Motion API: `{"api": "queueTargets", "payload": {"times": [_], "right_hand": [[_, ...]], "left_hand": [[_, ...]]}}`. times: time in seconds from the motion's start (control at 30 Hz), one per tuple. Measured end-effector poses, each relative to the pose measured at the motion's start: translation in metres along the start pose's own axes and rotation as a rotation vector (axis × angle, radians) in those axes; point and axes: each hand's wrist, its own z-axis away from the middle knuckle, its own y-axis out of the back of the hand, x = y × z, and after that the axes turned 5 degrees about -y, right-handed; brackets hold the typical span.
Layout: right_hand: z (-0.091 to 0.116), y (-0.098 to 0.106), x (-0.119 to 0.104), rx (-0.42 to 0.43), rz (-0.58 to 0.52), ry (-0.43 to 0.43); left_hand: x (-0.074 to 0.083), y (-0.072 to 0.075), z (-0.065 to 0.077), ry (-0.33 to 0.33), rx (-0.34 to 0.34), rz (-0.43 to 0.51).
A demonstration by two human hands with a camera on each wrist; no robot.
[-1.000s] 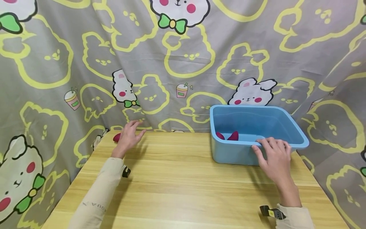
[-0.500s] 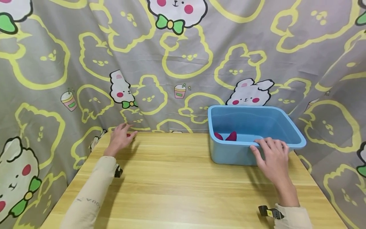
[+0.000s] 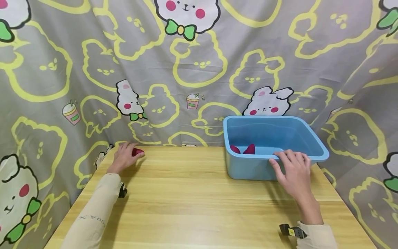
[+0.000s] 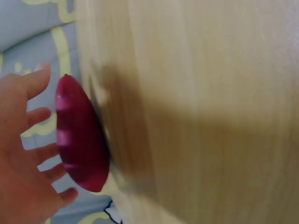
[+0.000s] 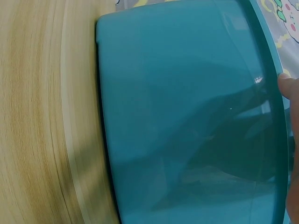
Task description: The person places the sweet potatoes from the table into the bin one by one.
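A dark red, spindle-shaped object (image 3: 138, 151) lies at the far left corner of the wooden table (image 3: 192, 193). My left hand (image 3: 129, 153) lies on it with fingers spread. In the left wrist view the red object (image 4: 79, 135) sits against the fingers (image 4: 35, 81), which are fairly straight. A blue plastic tub (image 3: 248, 169) stands at the far right with two dark red pieces (image 3: 250, 149) inside. My right hand (image 3: 287, 159) rests on the tub's near rim, fingers laid over it and thumb on the outer wall. The right wrist view shows the tub wall (image 5: 177, 116) close up.
A grey cartoon-rabbit curtain (image 3: 199, 69) hangs close behind the table and wraps both sides. The table's left edge (image 3: 77, 193) and right edge (image 3: 348, 204) drop off to the curtain. Bare wood lies between my arms.
My left hand has drawn back and to the left onto the red object, which now shows at the right of its fingers. The right hand stays on the tub rim.
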Motion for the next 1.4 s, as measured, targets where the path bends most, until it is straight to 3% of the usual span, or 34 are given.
{"api": "queueTargets", "payload": {"times": [0.3,0.47,0.73,1.13,1.4], "right_hand": [[0.0,0.0,0.0,-0.02,0.001,-0.005],[0.0,0.0,0.002,-0.008,0.003,-0.006],[0.0,0.0,0.002,-0.006,0.0,0.002],[0.001,0.001,0.0,-0.002,0.002,0.005],[0.002,0.001,0.0,0.004,-0.008,0.004]], "left_hand": [[-0.008,-0.009,0.008,0.007,-0.038,0.004],[-0.009,-0.008,0.01,-0.009,-0.026,0.024],[-0.013,-0.011,0.013,0.033,-0.025,0.006],[-0.011,-0.014,0.029,0.035,0.057,-0.002],[-0.007,-0.008,0.033,0.062,0.078,0.043]]}}
